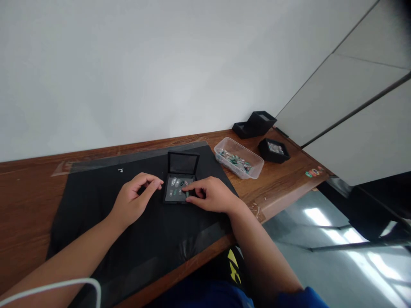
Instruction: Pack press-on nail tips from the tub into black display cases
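An open black case [165, 197] lies on the black mat, its lid [183, 163] with a dark window tilted up at the back. Inside are rows of small glossy oval pieces [174, 182], clear, green and pinkish, looking like press-on nails. My right hand [210, 194] reaches over the case's right side, with index finger and thumb around a small dark green piece [187, 194]. Just left of the case, my left hand [136, 196] is raised, thumb and index fingertip pressed together; whatever may be between them is too small to make out.
A clear plastic tub [257, 172] full of small green and clear pieces stands to the right. Behind it are stacked black boxes [261, 124] and a black box of pieces [274, 150]. A small white bit [120, 170] lies on the mat [96, 192]. A white cable [73, 282] crosses lower left.
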Demonstrator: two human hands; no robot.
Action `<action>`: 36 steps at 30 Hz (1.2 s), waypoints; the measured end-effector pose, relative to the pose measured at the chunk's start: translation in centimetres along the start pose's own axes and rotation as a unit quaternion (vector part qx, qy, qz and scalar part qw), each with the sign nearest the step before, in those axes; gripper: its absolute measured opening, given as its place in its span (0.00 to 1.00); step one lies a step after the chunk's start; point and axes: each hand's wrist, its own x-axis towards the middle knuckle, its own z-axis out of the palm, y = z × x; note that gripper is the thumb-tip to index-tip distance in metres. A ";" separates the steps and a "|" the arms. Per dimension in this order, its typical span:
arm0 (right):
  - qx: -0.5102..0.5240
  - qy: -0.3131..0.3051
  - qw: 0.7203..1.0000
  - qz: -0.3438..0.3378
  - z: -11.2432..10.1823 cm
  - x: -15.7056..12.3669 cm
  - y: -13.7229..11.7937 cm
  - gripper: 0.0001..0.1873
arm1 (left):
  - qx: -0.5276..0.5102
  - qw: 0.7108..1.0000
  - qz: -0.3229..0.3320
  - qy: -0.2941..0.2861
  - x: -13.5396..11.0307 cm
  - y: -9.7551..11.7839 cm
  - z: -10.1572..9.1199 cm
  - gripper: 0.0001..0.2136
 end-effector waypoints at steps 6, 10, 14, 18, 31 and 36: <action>-0.001 0.014 1.000 -0.003 0.0 0.0 -0.1 0.16 | 0.067 0.995 0.071 -0.024 -0.2 0.9 0.2 0.11; -0.002 0.021 1.000 -0.011 0.0 0.0 0.1 0.15 | 0.142 0.975 0.162 -0.047 -0.2 1.1 0.4 0.07; -0.002 0.024 1.000 -0.015 0.1 0.0 0.2 0.13 | 0.183 0.965 0.180 -0.058 -0.1 0.9 0.5 0.07; 0.010 0.021 1.000 -0.017 0.2 0.1 0.2 0.10 | 0.196 0.963 0.172 -0.064 -0.2 0.4 0.5 0.09; 0.016 0.071 0.997 -0.037 0.7 0.1 0.5 0.08 | 0.202 0.969 0.111 -0.091 -0.3 0.3 0.4 0.15; 0.083 0.207 0.973 -0.060 0.0 -0.3 1.0 0.11 | 0.187 0.975 0.046 -0.109 -0.3 0.2 0.2 0.18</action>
